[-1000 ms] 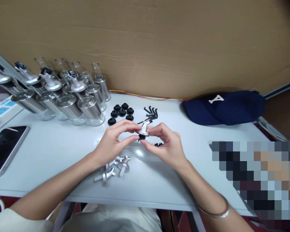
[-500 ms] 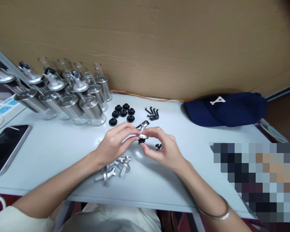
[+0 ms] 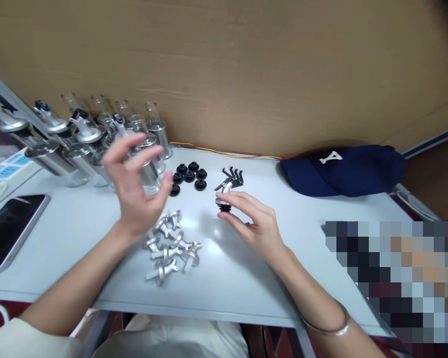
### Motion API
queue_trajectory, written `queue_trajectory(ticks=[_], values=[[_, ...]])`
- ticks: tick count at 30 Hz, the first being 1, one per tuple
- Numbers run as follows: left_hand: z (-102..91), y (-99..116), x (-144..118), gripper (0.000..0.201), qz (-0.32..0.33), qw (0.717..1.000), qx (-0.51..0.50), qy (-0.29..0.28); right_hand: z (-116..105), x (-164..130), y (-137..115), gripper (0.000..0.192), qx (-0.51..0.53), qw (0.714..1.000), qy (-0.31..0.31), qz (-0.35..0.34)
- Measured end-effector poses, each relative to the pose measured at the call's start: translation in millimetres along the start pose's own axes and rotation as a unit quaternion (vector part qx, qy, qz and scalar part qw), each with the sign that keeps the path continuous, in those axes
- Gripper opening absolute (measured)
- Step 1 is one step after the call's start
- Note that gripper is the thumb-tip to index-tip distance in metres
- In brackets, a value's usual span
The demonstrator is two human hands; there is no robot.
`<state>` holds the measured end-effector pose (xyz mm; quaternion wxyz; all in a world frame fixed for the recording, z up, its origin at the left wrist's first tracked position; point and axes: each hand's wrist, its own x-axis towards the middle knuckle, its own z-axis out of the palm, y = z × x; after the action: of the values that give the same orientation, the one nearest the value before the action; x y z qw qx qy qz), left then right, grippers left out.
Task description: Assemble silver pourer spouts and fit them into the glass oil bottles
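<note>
The right hand (image 3: 252, 219) pinches a small metal spout (image 3: 224, 200) with a black base between thumb and fingertips, just above the table (image 3: 78, 228). The left hand (image 3: 134, 186) hangs spread and empty in the air before the bottles (image 3: 97, 149), above a heap of loose metal spouts (image 3: 169, 246). Black caps (image 3: 188, 175) lie between both hands, farther back.

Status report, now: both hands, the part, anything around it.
Left hand raised, open, holding nothing. Right hand grips the spout cap above the table. Loose metal spouts near the left wrist, black seals behind.
</note>
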<state>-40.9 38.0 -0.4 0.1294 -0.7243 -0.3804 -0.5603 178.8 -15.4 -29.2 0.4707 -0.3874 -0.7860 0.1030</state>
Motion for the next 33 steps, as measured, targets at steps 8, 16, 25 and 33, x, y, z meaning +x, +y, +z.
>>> queue_trajectory(ticks=[8,16,25,33], values=[[-11.7,-39.3,14.1,0.047,-0.094,0.993,0.063,0.032,-0.7,-0.5,-2.2,0.026,-0.016,1.0,0.006,0.014],[-4.2,-52.5,9.0,0.035,-0.094,0.987,0.128,0.011,-0.1,2.5,-0.5,0.023,0.007,1.0,0.021,0.004],[-3.3,-58.0,6.4,0.027,-0.116,0.985,0.126,0.016,1.4,0.5,2.6,0.015,-0.017,0.998,-0.038,0.055],[-13.0,-50.3,13.0,0.015,-0.088,0.989,0.114,0.041,2.0,4.0,-7.0,0.021,-0.104,0.958,-0.218,0.152]])
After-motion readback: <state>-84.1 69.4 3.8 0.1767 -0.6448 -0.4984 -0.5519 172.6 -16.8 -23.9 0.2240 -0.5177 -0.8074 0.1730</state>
